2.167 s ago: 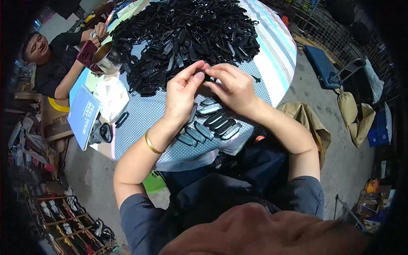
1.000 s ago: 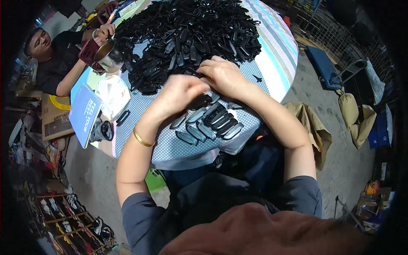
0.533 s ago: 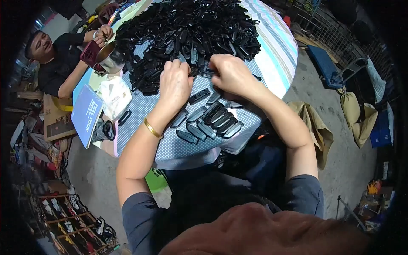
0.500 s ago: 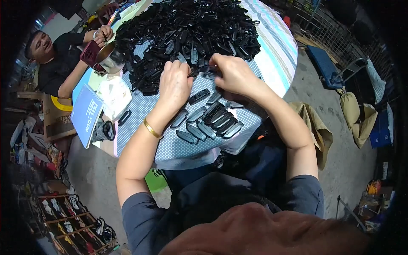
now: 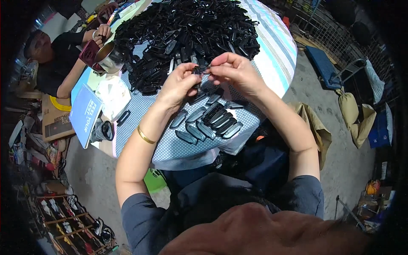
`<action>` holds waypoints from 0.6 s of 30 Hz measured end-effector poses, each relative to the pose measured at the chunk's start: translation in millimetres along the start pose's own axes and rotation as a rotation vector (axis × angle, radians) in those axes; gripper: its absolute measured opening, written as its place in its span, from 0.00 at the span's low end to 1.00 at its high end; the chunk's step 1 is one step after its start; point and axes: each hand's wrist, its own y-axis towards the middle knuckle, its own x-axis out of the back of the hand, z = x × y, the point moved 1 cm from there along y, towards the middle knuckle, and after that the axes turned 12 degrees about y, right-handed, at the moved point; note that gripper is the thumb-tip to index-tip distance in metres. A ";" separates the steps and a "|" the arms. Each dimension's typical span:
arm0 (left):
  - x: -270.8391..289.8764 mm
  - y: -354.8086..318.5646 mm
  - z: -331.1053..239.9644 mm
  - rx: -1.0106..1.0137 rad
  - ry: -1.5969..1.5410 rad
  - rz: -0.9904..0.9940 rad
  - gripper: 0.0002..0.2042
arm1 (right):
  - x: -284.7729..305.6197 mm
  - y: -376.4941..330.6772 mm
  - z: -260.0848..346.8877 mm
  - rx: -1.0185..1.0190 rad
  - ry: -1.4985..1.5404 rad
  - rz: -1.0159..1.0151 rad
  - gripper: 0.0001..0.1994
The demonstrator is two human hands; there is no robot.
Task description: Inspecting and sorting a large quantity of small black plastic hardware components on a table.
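My left hand [image 5: 175,87], with a gold bangle on its wrist, grips a small black plastic piece [image 5: 197,71] between thumb and fingers. Facing it, my right hand [image 5: 239,73] is closed in a pinch at the right end of that piece; a thin dark bit shows at its fingertips, too small to name. Both hands are above the table, just in front of a large heap of black plastic pieces [image 5: 191,27]. Below my hands lies a loose group of long, rounded black and grey pieces [image 5: 210,122], some side by side.
A metal mug [image 5: 109,58], a white plastic bag [image 5: 114,95] and a blue-and-white box [image 5: 86,114] stand at the table's left. Across from them, another person's hand [image 5: 102,33] is near the heap. A striped cloth [image 5: 278,46] covers the table's right side.
My hands have lifted from the heap's near edge and come together. The black piece now shows in my left fingers, and my right fingers have closed at its end.
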 end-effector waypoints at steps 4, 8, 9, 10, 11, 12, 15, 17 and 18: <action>-1.9 -3.0 2.4 -0.021 -0.254 -0.006 0.17 | -6.0 -0.2 -9.0 -0.026 -0.101 0.005 0.08; -3.6 -2.2 -3.2 -0.005 -0.428 0.002 0.17 | 1.1 0.2 -10.4 0.073 -0.550 -0.034 0.10; -3.7 -2.5 -4.1 -0.010 -0.495 0.030 0.18 | 1.1 1.2 -9.9 0.145 -0.621 -0.052 0.10; -3.7 -2.7 -5.0 -0.010 -0.495 0.030 0.18 | -0.3 -0.4 -5.0 0.107 -0.645 -0.085 0.10; -3.6 -2.8 -6.1 -0.038 -0.414 0.010 0.17 | 1.6 -0.2 -4.5 0.106 -0.645 -0.085 0.10; -3.6 -2.9 -7.2 -0.065 -0.333 -0.009 0.17 | 3.8 0.0 -3.3 0.135 -0.573 -0.061 0.10; -2.1 -4.6 -6.5 -0.083 -0.233 -0.034 0.14 | 0.3 -2.5 -0.3 0.192 -0.444 -0.043 0.11; -1.6 -6.3 -8.0 -0.217 0.239 -0.121 0.12 | -4.8 -4.5 2.8 0.117 -0.325 -0.068 0.11; -2.5 -6.8 -8.5 -0.219 0.239 -0.119 0.12 | -6.2 -3.6 1.2 0.103 -0.286 -0.061 0.11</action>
